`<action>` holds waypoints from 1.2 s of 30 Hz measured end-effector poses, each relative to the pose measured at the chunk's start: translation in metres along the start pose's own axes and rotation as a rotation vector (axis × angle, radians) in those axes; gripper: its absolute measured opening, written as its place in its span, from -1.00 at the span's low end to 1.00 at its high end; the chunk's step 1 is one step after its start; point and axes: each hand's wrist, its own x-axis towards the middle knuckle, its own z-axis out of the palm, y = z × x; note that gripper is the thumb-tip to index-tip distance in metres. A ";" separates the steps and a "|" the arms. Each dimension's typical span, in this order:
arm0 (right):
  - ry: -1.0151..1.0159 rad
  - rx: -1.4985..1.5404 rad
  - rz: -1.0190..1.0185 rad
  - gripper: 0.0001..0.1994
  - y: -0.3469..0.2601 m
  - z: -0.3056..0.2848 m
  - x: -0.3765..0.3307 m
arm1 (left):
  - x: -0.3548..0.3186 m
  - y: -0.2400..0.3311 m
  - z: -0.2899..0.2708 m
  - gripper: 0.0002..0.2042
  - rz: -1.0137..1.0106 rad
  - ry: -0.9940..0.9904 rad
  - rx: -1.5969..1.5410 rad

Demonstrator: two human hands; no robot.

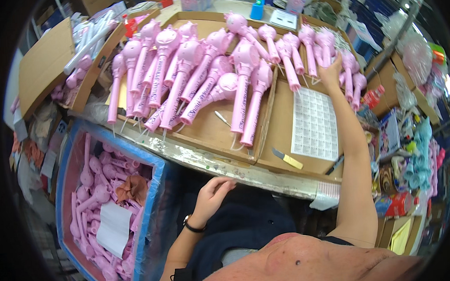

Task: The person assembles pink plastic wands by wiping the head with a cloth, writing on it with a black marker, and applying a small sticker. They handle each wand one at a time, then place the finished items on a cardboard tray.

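My right hand [330,71] reaches far over the tabletop, its fingers closed about the handle of a pink toy wand [325,40] with a round head. More pink wands lie right beside it on both sides. Below that wrist lies a white sheet of small printed labels [313,122]. My left hand [214,194] hovers just off the table's near edge, fingers curled together, and no object shows in it. In front, a cardboard tray [205,136] holds several pink wands [185,67] with dark lettering on their handles and thin white cords at their ends.
A blue-rimmed bin [159,180] full of pink wand parts stands at lower left, with a paper [112,228] on top. A yellow-handled knife [288,159] and a dark pen [335,165] lie on the right cardboard. A red-capped bottle [373,96] stands at the right.
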 end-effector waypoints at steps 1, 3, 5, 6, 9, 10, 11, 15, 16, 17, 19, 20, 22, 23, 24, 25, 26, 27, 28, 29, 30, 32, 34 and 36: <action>0.015 -0.027 -0.010 -0.04 0.016 0.011 0.015 | -0.009 -0.001 -0.005 -0.81 -0.037 0.063 -0.016; -0.007 -0.123 0.036 -0.04 0.039 0.022 0.034 | -0.021 0.003 -0.012 -0.82 -0.048 0.183 -0.016; -0.023 -0.160 -0.012 -0.09 0.050 0.024 0.036 | -0.021 0.015 -0.015 -0.82 0.005 0.233 0.010; -0.043 -0.227 0.008 -0.10 0.051 0.023 0.035 | -0.015 0.023 -0.016 -0.82 0.006 0.249 0.043; 0.013 -0.403 -0.050 -0.13 0.038 0.020 0.027 | 0.027 0.046 -0.015 -0.84 0.170 0.131 0.252; 0.019 -0.302 -0.115 -0.14 0.029 0.019 0.019 | 0.049 0.050 -0.011 -0.80 0.183 0.101 0.293; 0.071 -0.217 -0.220 -0.15 0.016 0.019 0.011 | 0.074 0.051 -0.006 -0.75 0.283 0.070 0.316; -0.200 0.382 -0.192 -0.15 -0.043 -0.015 -0.064 | 0.190 0.034 0.016 -0.32 0.498 0.120 0.792; -0.330 0.551 -0.199 -0.13 -0.057 -0.033 -0.094 | 0.209 0.025 0.026 -0.27 0.463 0.175 0.823; -0.436 0.512 -0.179 -0.11 -0.070 -0.057 -0.119 | 0.226 0.022 0.027 -0.26 0.343 0.161 0.737; -0.574 0.498 -0.195 -0.09 -0.092 -0.099 -0.163 | 0.242 0.024 0.026 -0.27 0.246 0.154 0.542; -0.602 0.529 -0.229 -0.09 -0.101 -0.116 -0.179 | 0.242 0.030 0.024 -0.29 0.158 0.158 0.433; -0.564 0.615 -0.105 -0.09 -0.113 -0.143 -0.202 | 0.221 0.046 0.016 -0.36 0.121 0.013 0.003; -0.513 0.650 -0.045 -0.13 -0.117 -0.152 -0.210 | 0.205 0.057 0.011 -0.37 0.140 -0.112 -0.211; -0.464 0.696 0.036 -0.15 -0.120 -0.159 -0.216 | 0.186 0.067 0.004 -0.39 0.195 -0.260 -0.452; -0.400 0.670 0.042 -0.16 -0.123 -0.162 -0.220 | 0.165 0.074 0.000 -0.38 0.161 -0.314 -0.532; -0.332 0.660 0.061 -0.17 -0.126 -0.162 -0.223 | 0.146 0.080 -0.004 -0.37 0.160 -0.386 -0.626; -0.317 0.640 0.036 -0.19 -0.130 -0.162 -0.226 | 0.133 0.085 -0.008 -0.29 0.169 -0.456 -0.697; -0.342 0.720 0.089 -0.20 -0.134 -0.158 -0.228 | 0.122 0.086 -0.009 -0.25 0.157 -0.475 -0.684; -0.349 0.810 0.144 -0.20 -0.140 -0.154 -0.231 | 0.115 0.084 -0.010 -0.20 0.172 -0.334 -0.565; -0.356 0.896 0.204 -0.21 -0.146 -0.149 -0.234 | 0.108 0.081 -0.010 -0.12 0.201 -0.227 -0.474; -0.396 1.018 0.211 -0.21 -0.163 -0.140 -0.236 | 0.100 0.072 -0.013 -0.20 0.115 -0.225 -0.535; -0.415 1.107 0.181 -0.21 -0.183 -0.132 -0.238 | 0.089 0.060 -0.010 -0.25 0.124 -0.195 -0.519; -0.401 1.085 0.104 -0.27 -0.204 -0.124 -0.239 | 0.067 0.046 -0.001 -0.30 0.079 -0.180 -0.602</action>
